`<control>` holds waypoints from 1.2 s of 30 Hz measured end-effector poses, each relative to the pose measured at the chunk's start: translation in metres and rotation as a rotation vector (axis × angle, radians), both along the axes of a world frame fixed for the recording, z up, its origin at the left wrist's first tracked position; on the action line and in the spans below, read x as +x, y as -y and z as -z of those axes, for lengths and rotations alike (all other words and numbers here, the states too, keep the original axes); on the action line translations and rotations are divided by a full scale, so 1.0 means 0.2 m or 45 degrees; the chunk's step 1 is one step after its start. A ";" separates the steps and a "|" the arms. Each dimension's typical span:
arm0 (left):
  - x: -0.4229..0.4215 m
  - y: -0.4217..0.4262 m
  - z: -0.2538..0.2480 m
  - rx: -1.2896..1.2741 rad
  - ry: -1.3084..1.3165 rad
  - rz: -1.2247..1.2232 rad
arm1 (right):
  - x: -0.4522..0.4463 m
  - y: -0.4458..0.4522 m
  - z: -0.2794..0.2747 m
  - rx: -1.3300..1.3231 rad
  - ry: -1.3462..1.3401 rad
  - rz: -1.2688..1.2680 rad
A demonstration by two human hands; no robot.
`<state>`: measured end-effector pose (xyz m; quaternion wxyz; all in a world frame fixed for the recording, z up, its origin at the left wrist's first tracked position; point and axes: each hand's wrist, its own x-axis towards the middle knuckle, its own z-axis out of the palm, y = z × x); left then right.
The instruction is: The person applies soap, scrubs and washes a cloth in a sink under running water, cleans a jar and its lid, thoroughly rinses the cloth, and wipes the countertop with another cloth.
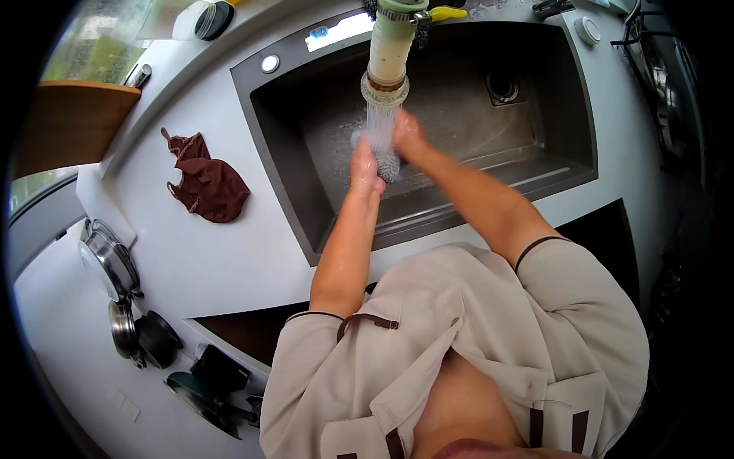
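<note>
Both hands are in the dark sink (474, 145), under a stream of water from the faucet's ribbed, pale hose-like spout (388, 57). My left hand (365, 164) is wet and curled around a grey, mesh-like scouring ball (388, 166), its thumb at the lower side. My right hand (410, 134) is at the right edge of the stream, fingers bent inward. The water hides its fingertips and anything in them. Something whitish shows beside my left fingertips; whether it is splash or an object is unclear.
A brown cloth item with straps (215, 191) lies on the white counter (267, 264) left of the sink. The drain (502, 87) is at the far right. Pots (111, 260) and pans (157, 339) stand lower left. A yellow-handled item (447, 13) sits behind the faucet.
</note>
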<state>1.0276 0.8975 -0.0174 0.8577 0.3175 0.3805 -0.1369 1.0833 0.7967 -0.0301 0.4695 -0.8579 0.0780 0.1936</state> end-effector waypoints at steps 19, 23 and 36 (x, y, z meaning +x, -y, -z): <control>-0.07 -0.27 0.18 0.407 -0.172 0.530 | -0.04 -0.05 -0.01 1.238 -0.686 0.614; -0.16 -0.16 0.33 -0.235 0.081 0.259 | -0.16 -0.15 -0.17 0.220 0.106 0.021; 0.06 -0.06 -0.04 -0.326 -0.040 0.017 | -0.05 -0.21 -0.17 -0.107 0.309 -0.021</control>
